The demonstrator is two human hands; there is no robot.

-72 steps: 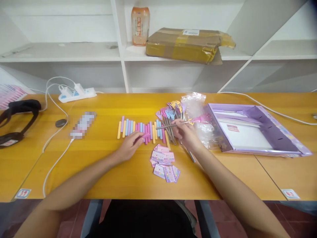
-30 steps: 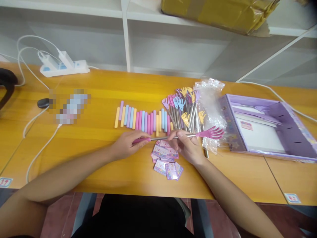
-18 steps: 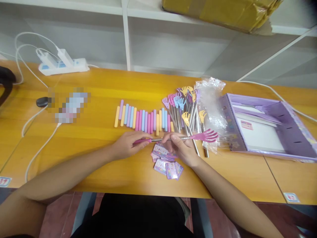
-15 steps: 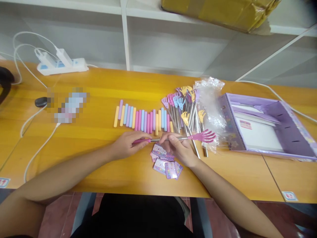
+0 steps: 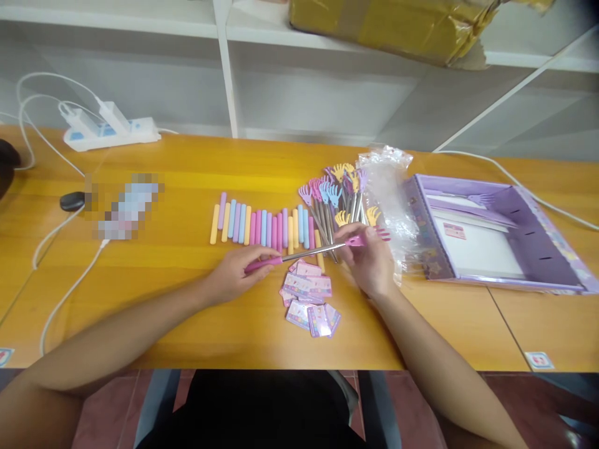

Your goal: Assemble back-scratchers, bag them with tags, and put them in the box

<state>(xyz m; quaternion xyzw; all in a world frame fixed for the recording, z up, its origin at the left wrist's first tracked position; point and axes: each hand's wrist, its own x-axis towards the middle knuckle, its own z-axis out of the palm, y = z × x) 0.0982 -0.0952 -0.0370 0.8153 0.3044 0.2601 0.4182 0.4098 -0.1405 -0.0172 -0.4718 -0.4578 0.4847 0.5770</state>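
Slanting over the desk (image 5: 187, 206) is a pink back scratcher (image 5: 313, 252) — left hand (image 5: 241, 274) wrapped round its handle, right hand (image 5: 369, 265) gripping it at the clawed head. Just beyond lies a row of pastel tubes (image 5: 263, 229); nearer the person sits a loose pile of cards (image 5: 306, 285). More scratchers (image 5: 334, 196) lie behind the right hand — then, farther right, clear plastic bags (image 5: 386, 187) and a purple box (image 5: 536, 227).

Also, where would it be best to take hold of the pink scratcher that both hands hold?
Probably at the bare middle of its metal rod, from above: it is thin, straight and uncovered there, while the left hand grips the pink handle and the right hand the pink head.
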